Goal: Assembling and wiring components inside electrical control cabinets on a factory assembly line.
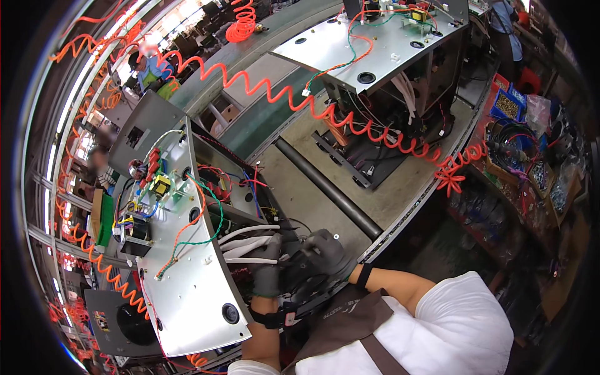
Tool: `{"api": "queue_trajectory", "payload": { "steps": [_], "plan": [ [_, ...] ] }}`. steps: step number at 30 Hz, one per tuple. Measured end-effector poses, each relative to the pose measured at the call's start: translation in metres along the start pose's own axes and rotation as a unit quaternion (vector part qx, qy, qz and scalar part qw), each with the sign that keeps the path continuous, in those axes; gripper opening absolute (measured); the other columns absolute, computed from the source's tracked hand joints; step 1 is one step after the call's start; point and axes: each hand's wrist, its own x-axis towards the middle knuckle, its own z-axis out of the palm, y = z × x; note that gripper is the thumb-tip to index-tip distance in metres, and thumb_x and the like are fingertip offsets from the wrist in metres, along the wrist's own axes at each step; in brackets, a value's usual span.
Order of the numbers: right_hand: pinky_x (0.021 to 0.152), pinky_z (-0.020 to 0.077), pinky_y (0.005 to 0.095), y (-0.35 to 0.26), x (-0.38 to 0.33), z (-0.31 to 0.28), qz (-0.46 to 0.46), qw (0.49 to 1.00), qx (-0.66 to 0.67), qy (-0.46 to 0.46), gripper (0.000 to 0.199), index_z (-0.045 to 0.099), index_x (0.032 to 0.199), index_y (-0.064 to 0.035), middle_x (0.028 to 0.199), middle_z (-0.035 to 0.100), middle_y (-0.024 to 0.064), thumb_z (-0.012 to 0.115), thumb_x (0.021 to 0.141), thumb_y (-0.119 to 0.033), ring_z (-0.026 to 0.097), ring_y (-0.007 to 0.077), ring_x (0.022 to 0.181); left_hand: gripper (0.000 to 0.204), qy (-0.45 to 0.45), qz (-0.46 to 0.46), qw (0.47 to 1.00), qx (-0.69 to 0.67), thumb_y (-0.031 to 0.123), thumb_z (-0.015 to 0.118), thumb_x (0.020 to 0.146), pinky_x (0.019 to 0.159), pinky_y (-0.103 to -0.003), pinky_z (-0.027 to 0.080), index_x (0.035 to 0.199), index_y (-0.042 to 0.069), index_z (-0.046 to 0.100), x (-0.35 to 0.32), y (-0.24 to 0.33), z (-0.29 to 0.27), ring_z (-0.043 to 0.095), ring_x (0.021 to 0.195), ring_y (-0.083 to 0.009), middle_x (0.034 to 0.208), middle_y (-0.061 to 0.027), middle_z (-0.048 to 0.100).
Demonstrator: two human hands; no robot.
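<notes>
My grey-gloved left hand (267, 270) pinches soft white plastic tubes (247, 245); my right hand (325, 253) beside it looks closed, contents hidden; they'd flex, so I'd grip near their ends.

My bench is a long conveyor line (325, 153) with a dark roller (328, 187) across it. One open metal chassis (187, 275) sits at eight o'clock, another chassis (375, 56) at one o'clock.

White tubes (247, 245) bundled, curving out beside tilted grey metal chassis panel (187, 300).
</notes>
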Motion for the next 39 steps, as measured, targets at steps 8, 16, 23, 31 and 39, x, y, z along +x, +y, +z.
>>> {"api": "queue_trajectory", "payload": {
  "steps": [8, 16, 23, 31, 39],
  "plan": [
    [0.064, 0.0503, 0.0349, 0.003, -0.008, 0.004, -0.038, 0.998, -0.056, -0.004, 0.024, 0.057, 0.087, -0.0089, 0.085, 0.058, 0.0102, 0.073, 0.07, -0.004, 0.06, 0.0276, 0.077, 0.016, 0.027, -0.072, 0.994, -0.076, 0.017, 0.062, 0.083, 0.051, -0.031, 0.053, 0.096, 0.008, 0.058, 0.006, -0.019, -0.001, 0.061, 0.067, -0.0161, 0.083, -0.0068, 0.061],
    [0.062, 0.0511, 0.035, -0.006, -0.01, -0.012, 0.004, 0.989, -0.091, -0.114, 0.037, 0.063, 0.112, -0.0182, 0.081, 0.06, 0.0075, 0.072, 0.076, -0.019, 0.063, 0.0257, 0.071, 0.022, 0.021, 0.081, 0.995, -0.052, 0.002, 0.061, 0.078, 0.052, -0.028, 0.052, 0.098, 0.002, 0.053, -0.003, -0.032, -0.005, 0.059, 0.061, -0.0174, 0.079, -0.0083, 0.058],
    [0.062, 0.0511, 0.0334, -0.001, -0.01, 0.004, 0.0, 0.99, -0.048, -0.131, 0.036, 0.064, 0.11, -0.0184, 0.081, 0.063, 0.0067, 0.072, 0.075, -0.021, 0.064, 0.0246, 0.073, 0.018, -0.025, 0.123, 0.992, 0.012, 0.01, 0.069, 0.079, 0.066, -0.031, 0.05, 0.093, 0.001, 0.062, 0.004, -0.055, -0.042, 0.06, 0.076, -0.0152, 0.083, -0.0074, 0.063],
    [0.069, 0.0507, 0.0375, 0.024, 0.036, 0.051, -0.054, 0.969, -0.034, -0.238, 0.031, 0.065, 0.11, -0.019, 0.087, 0.065, 0.0043, 0.065, 0.08, -0.025, 0.063, 0.0243, 0.081, 0.015, 0.106, 0.278, 0.868, 0.397, 0.016, 0.07, 0.081, 0.068, -0.033, 0.049, 0.083, 0.001, 0.067, 0.009, -0.049, -0.076, 0.063, 0.069, -0.0208, 0.077, -0.0087, 0.067],
    [0.077, 0.0493, 0.0383, 0.021, 0.054, 0.108, -0.016, 0.908, -0.03, -0.418, 0.03, 0.058, 0.117, -0.0142, 0.096, 0.063, 0.0124, 0.056, 0.088, -0.02, 0.061, 0.0313, 0.09, 0.019, 0.195, 0.306, 0.77, 0.525, 0.015, 0.071, 0.077, 0.077, -0.034, 0.051, 0.091, 0.003, 0.067, 0.004, -0.029, -0.076, 0.066, 0.082, -0.0246, 0.086, -0.0107, 0.069]
  ]
}}
